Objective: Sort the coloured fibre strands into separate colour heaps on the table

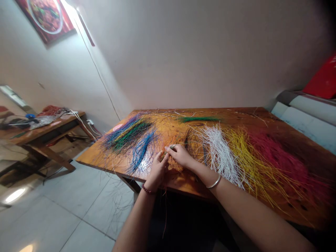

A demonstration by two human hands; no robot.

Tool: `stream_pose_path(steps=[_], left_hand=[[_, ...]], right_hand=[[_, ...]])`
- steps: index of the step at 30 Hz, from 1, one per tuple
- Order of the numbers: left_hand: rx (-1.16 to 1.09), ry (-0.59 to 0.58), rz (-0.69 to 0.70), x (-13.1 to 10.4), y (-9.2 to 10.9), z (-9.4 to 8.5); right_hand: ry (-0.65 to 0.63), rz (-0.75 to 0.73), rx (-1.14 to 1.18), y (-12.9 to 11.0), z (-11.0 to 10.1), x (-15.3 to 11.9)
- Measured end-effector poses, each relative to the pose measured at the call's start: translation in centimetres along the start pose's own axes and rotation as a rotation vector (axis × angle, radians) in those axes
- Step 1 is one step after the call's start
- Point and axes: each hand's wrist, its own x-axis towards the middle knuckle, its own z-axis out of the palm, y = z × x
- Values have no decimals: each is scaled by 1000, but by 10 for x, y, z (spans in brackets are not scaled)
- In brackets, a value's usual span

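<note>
Over the front part of the wooden table (181,178), my left hand (158,168) and my right hand (179,156) meet, thumbs and fingers pinched together. Between them is a small bundle of thin, wire-like strands (165,153), greenish and orange; the fingers cover most of it. One thin reddish strand (165,210) hangs below my left hand, past the table edge. Left of my hands lies a loose pile of blue strands (143,148). To the right, beyond my right wrist, white strands (222,150) are spread out.
Yellow strands (248,157) and dark pink strands (280,154) fan across the table's right side. Green strands (198,119) lie at the back, with a mixed purple, yellow and green pile (128,133) far left. A cluttered side table (49,129) stands left, against the wall.
</note>
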Motion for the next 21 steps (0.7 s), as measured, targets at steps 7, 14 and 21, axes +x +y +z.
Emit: stream_pose_path(steps=[7,14,21], left_hand=[[42,24,11,1,1,0],[-43,-85,30,1,-6,-2],[-202,7,-29,8,-13,-2]], right_hand=[[-65,-18,-90,-11,-5,-3],[-70,-49,-228,-17,-5,-8],[-78,-91,-330,-26,-5,-13]])
